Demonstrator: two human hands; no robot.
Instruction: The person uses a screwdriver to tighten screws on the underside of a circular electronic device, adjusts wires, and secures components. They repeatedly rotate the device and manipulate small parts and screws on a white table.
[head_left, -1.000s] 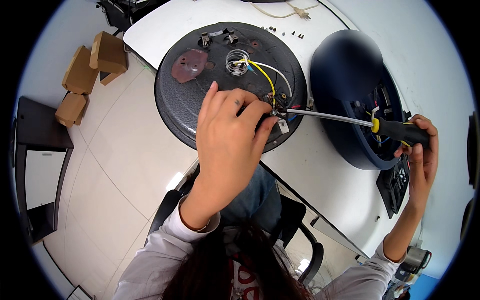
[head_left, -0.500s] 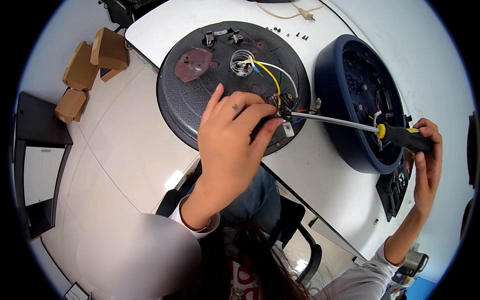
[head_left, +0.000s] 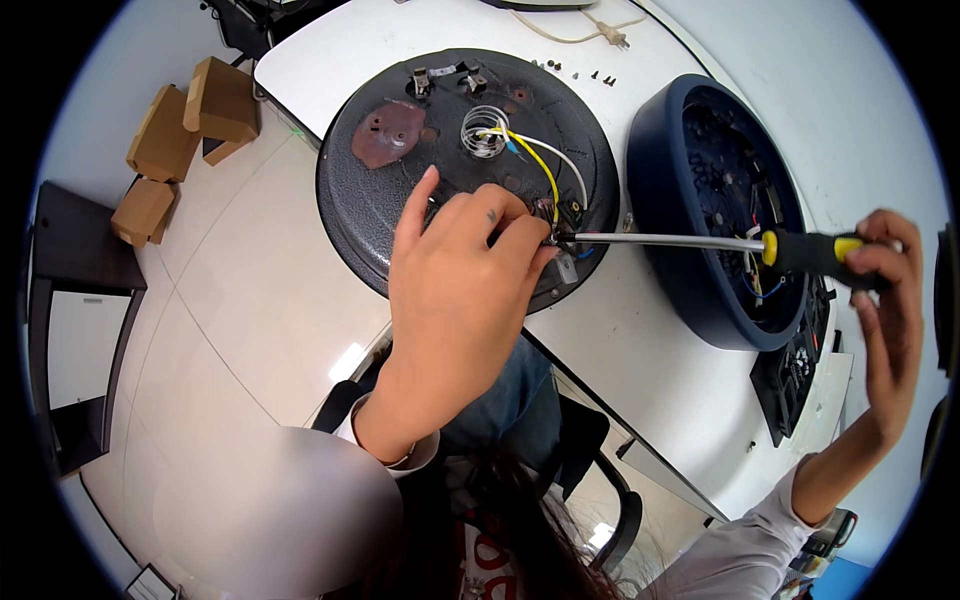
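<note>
A dark speckled round metal base [head_left: 350,215] lies at the table's edge, with a coil spring [head_left: 484,131] and yellow and white wires [head_left: 548,172] near its middle. My left hand [head_left: 455,270] reaches over it, fingertips pinched at the wire terminals by the right rim. What those fingers hold is too small to make out. In my right hand [head_left: 890,290] is a screwdriver [head_left: 690,242] with a black and yellow handle, held nearly level. Its long shaft crosses above a dark blue round housing [head_left: 652,215], and the tip meets my left fingertips.
Several loose screws [head_left: 605,79] and a pale power cord [head_left: 610,32] lie at the table's far side. A black panel with parts [head_left: 785,385] rests beside the blue housing. Cardboard boxes [head_left: 222,105] stand on the floor at left, near a dark cabinet [head_left: 85,240].
My right hand has shifted right and its fingers have changed their hold on the screwdriver handle. The shaft now lies more level. The round base and my left hand have moved slightly.
</note>
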